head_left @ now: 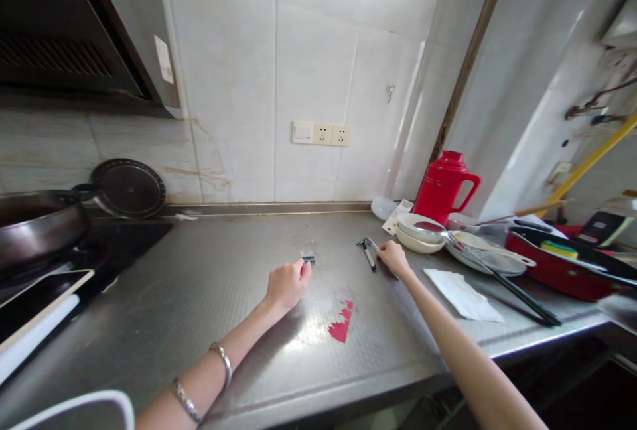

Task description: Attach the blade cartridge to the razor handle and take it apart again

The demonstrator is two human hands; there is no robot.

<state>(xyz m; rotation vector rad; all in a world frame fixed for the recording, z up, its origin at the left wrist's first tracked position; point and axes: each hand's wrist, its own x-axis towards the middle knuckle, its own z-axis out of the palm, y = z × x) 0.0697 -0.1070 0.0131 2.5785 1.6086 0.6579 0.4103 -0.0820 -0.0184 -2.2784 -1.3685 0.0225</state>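
Note:
My left hand (287,283) rests on the steel counter (209,297) with its fingers curled, the fingertips touching a small green and silver object (308,257). My right hand (394,258) lies further right, fingers closed around the handle of a small black and silver tool (367,250) that lies on the counter. A red torn scrap (341,324) lies on the counter between my two forearms. Two bracelets circle my left wrist (222,362).
White bowls (417,229), plates and chopsticks (517,290) crowd the right side, with a red thermos jug (442,186) behind and a red pan (557,264) beyond. A white napkin (462,294) lies nearby. On the left are a dark wok (34,224), a lid (128,188) and a stove.

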